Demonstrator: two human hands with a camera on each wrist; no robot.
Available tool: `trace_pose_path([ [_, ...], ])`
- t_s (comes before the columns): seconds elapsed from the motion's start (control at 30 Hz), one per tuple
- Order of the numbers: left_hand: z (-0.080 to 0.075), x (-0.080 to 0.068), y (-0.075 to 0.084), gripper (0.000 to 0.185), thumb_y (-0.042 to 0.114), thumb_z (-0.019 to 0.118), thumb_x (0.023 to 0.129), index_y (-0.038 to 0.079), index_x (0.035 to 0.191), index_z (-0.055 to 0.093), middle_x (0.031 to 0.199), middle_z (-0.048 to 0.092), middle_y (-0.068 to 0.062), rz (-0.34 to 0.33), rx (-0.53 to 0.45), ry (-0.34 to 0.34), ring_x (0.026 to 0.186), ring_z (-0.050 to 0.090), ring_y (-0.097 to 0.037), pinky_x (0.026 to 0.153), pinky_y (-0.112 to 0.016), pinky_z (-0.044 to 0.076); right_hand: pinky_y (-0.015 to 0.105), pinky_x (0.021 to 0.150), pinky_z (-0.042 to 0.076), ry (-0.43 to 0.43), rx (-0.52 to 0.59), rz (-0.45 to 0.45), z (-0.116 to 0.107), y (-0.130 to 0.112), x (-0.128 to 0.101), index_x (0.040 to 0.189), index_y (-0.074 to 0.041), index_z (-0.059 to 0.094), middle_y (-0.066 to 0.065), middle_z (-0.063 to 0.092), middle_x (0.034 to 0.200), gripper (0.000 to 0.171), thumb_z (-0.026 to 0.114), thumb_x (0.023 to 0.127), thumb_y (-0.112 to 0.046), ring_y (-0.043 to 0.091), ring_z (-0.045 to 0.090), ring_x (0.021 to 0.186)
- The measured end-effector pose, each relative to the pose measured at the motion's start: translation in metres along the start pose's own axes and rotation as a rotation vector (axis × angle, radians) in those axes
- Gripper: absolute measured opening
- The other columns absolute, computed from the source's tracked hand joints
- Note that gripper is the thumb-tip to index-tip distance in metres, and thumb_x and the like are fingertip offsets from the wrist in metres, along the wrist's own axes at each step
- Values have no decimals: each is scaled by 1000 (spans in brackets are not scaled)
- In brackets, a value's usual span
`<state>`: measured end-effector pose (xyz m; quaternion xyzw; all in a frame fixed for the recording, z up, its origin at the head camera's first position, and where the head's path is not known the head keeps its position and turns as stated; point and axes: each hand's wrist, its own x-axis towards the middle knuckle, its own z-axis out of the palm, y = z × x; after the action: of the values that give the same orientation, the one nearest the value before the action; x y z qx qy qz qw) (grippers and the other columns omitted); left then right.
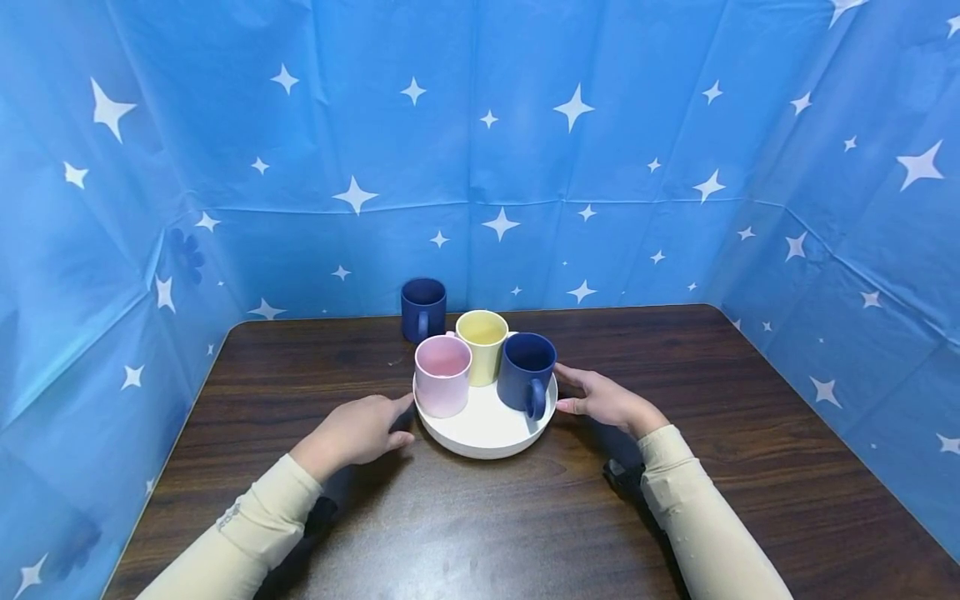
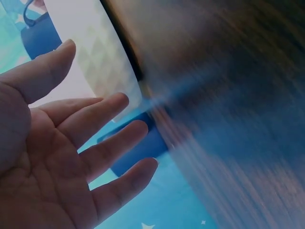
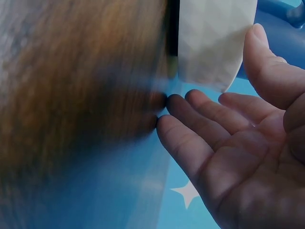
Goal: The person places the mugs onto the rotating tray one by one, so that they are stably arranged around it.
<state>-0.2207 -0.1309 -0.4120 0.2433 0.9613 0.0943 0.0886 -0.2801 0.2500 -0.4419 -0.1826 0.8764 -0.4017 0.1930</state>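
A round white tray [image 1: 480, 433] sits on the dark wooden table [image 1: 735, 433] and carries three mugs: pink [image 1: 442, 375], yellow [image 1: 482, 343] and dark blue [image 1: 527, 371]. My left hand [image 1: 358, 432] lies open at the tray's left rim, fingers close to it. My right hand [image 1: 603, 400] lies open at the right rim, fingertips near the blue mug's side. In the left wrist view my left hand [image 2: 62, 157] shows straight fingers beside the white tray [image 2: 90, 52]. The right wrist view shows my right hand [image 3: 238, 143] spread next to the tray [image 3: 214, 38]. Neither hand holds anything.
A second dark blue mug [image 1: 423, 308] stands on the table behind the tray, near the back wall. Blue star-patterned sheeting [image 1: 480, 150] encloses the table at the back and both sides. Both wrist views are blurred over the table surface.
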Motion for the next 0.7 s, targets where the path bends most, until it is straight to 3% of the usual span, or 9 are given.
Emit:
trace_pose_path([
  [0.23, -3, -6, 3, 63, 32, 64, 93, 0, 144, 42, 128, 59, -23, 8, -29, -10, 119, 57, -35, 97, -51, 46, 54, 114, 23, 2, -12, -6, 2, 1, 0, 154, -8, 22, 16, 25, 157, 77, 65, 92, -26, 34, 19, 146],
  [0.43, -4, -3, -18, 52, 30, 60, 96, 2, 139, 50, 135, 56, -18, 12, -101, -8, 124, 54, -36, 101, -53, 42, 55, 114, 24, -5, -27, 21, 5, 3, 1, 154, -10, 23, 15, 26, 157, 79, 65, 91, -33, 35, 21, 146],
  [0.53, -10, 7, -30, 45, 29, 57, 97, 3, 134, 56, 131, 60, -17, -26, -128, 71, 120, 57, -36, 98, -54, 44, 55, 113, 24, -5, -33, 21, 5, 3, 1, 154, -10, 22, 15, 27, 157, 79, 64, 91, -33, 35, 22, 145],
  [0.7, -28, 35, -39, 36, 28, 53, 97, 8, 124, 65, 125, 64, -15, -183, -189, 275, 115, 61, -34, 89, -55, 49, 55, 113, 27, 1, -25, 6, 2, 3, 2, 154, -9, 21, 16, 28, 156, 77, 63, 93, -29, 36, 23, 144],
])
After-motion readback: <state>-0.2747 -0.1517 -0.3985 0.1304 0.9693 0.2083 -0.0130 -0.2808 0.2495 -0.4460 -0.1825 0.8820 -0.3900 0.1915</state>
